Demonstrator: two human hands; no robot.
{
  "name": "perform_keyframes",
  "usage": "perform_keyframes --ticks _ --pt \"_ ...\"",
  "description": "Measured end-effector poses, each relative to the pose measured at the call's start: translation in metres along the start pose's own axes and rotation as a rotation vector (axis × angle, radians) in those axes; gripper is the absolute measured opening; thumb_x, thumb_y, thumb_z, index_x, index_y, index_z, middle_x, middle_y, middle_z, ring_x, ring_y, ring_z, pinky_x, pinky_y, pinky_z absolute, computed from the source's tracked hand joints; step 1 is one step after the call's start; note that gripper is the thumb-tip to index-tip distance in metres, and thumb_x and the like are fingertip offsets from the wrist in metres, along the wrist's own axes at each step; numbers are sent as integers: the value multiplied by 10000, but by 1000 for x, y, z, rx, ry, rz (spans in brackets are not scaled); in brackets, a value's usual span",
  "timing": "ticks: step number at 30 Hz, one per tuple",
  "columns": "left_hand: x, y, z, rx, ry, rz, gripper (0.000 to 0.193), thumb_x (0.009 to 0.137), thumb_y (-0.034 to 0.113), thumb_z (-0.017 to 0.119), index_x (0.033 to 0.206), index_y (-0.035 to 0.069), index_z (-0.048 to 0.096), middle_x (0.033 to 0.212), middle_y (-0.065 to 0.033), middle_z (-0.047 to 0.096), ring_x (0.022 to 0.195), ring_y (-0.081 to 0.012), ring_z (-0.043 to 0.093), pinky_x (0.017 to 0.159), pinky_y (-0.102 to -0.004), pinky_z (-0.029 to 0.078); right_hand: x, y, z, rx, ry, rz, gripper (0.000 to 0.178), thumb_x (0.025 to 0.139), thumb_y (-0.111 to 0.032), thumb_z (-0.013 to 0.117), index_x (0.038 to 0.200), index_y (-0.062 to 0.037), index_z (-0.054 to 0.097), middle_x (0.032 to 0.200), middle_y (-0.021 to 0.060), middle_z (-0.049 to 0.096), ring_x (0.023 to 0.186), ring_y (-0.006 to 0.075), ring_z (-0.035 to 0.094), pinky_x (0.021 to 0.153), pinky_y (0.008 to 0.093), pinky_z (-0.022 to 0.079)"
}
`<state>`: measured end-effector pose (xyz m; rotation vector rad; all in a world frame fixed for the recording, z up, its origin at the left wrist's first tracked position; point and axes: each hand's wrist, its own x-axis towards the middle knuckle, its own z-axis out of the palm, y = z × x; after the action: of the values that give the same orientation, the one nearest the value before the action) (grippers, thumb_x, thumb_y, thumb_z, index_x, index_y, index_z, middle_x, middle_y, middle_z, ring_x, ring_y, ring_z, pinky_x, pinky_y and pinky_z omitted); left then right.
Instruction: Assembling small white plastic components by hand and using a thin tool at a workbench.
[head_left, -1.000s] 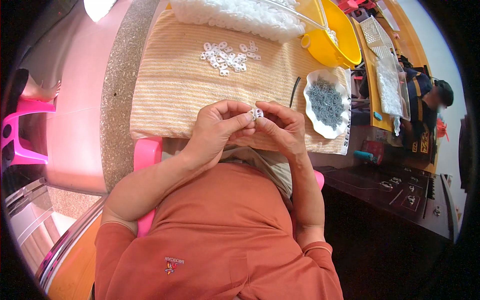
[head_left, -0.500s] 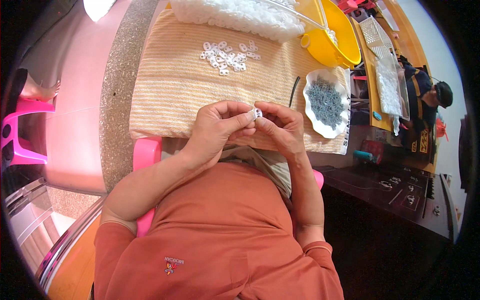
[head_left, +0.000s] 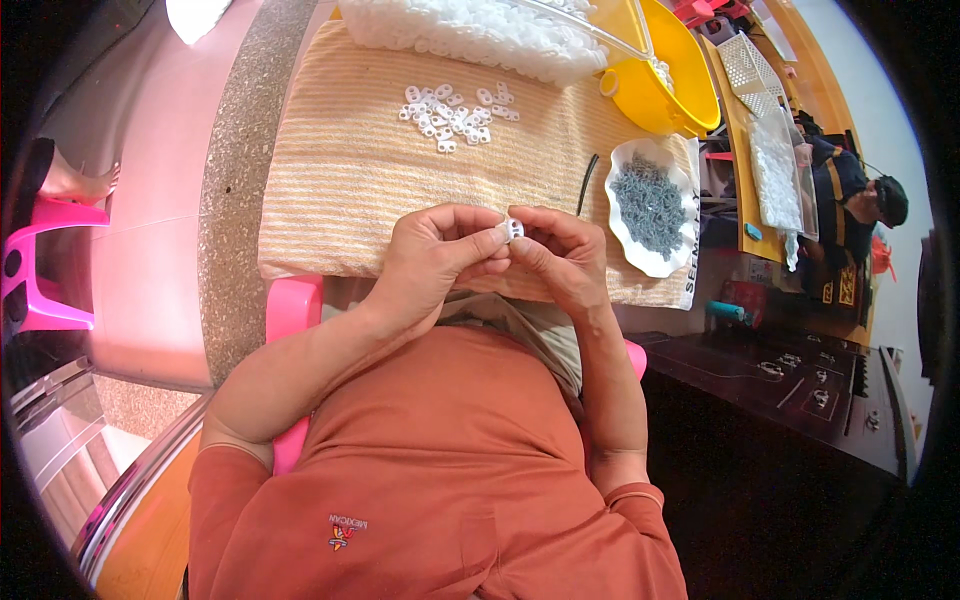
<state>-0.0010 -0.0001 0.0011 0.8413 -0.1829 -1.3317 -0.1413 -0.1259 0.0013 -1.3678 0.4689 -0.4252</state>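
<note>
Bright light covers the striped cloth [head_left: 340, 200] — the lower right is dark — and outer edges bow.

White piece [head_left: 515, 230]: turned slightly since a second ago | co-worker's head [head_left: 889, 200]: shifted, angled differently

We had a cloth [head_left: 340, 190] before us, loose pieces [head_left: 445, 122] lying on it beyond our hands [head_left: 430, 250] [head_left: 572, 255], a tub [head_left: 592, 32] behind those, and a bucket [head_left: 640, 105] right of the tub. A rod [head_left: 588, 183] lay left of the dish [head_left: 655, 268] of small parts [head_left: 650, 205], which stood right of our hands.
</note>
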Motion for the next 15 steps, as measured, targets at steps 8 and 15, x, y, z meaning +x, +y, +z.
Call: perform_keyframes --ticks 8,15 --pt "0 0 0 18 8 -17 143 878 61 642 1007 4 622 899 -69 668 758 -108 651 702 -223 565 0 2 -1 27 -3 -8 297 844 -9 678 1132 32 622 986 93 680 878 132 647 783 246 530" --pt "0 0 0 22 11 -16 128 875 47 641 992 -1 621 881 -78 665 754 -122 652 702 -233 569 0 0 0 -3 -1 -21 269 838 6 678 1103 32 639 974 77 679 877 126 645 787 243 528"
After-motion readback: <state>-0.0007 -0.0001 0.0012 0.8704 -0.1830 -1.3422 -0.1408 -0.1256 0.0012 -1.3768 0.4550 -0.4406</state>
